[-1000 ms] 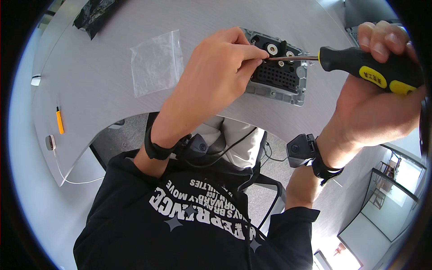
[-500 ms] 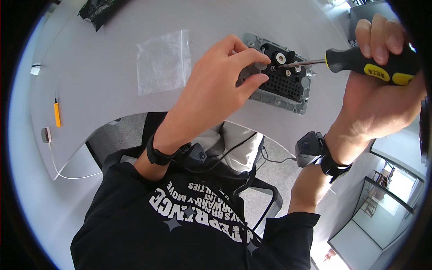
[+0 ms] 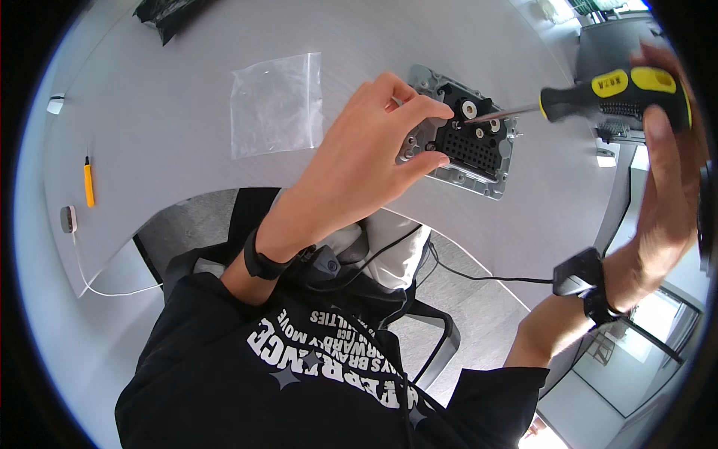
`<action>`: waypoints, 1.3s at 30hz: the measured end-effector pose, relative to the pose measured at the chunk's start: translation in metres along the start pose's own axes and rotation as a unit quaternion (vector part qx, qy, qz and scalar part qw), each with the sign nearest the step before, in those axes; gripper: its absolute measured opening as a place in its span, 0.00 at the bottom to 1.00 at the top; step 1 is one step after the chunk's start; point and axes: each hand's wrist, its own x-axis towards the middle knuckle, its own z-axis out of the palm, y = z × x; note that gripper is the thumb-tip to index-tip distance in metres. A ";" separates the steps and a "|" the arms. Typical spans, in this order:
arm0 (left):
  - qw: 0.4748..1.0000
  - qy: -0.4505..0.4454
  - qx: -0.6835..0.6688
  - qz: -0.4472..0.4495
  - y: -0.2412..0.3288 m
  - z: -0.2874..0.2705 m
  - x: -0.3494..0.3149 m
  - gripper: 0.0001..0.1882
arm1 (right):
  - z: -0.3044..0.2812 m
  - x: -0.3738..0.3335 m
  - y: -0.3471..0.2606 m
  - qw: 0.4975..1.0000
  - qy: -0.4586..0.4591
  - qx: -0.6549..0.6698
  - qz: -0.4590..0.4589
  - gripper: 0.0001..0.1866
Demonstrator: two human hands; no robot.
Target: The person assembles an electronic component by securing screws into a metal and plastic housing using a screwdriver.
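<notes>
A grey metal housing [image 3: 486, 187] with a black perforated plate [image 3: 471, 150] in it lies on the table. Pale round bushings sit in the plate. Over the housing's left end is my left hand [image 3: 359, 150], its thumb and forefinger spread apart on its near and far sides, with nothing visible between them. My right hand [image 3: 669, 179] grips a black-and-yellow screwdriver [image 3: 576, 101] by the rear of its handle, thumb against the side. The screwdriver's shaft slants down to the left, its tip at a small screw [image 3: 456, 125] in the black plate.
A clear zip bag [image 3: 275, 105] lies left of the housing. Farther left are a small orange-handled tool [image 3: 90, 185] and a small device [image 3: 68, 218] with a white cable. A black plastic bag [image 3: 166, 15] rests at the far edge. The table's curved front edge is near my body.
My right hand has rolled around with the screwdriver, turning the handle, and its wrist has swung outward to the right. My left thumb and forefinger have spread slightly wider.
</notes>
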 end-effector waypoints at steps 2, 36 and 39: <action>1.000 0.006 0.000 0.002 -0.001 0.000 -0.001 0.20 | -0.010 -0.002 -0.010 0.994 -0.041 -0.101 -0.009 0.19; 0.948 0.158 -0.099 0.256 0.063 -0.018 0.063 0.20 | -0.025 0.015 -0.020 0.963 -0.112 -0.241 0.048 0.21; 0.963 0.076 -0.109 0.233 0.068 -0.012 0.077 0.23 | -0.026 0.012 -0.018 0.982 -0.153 -0.099 0.039 0.18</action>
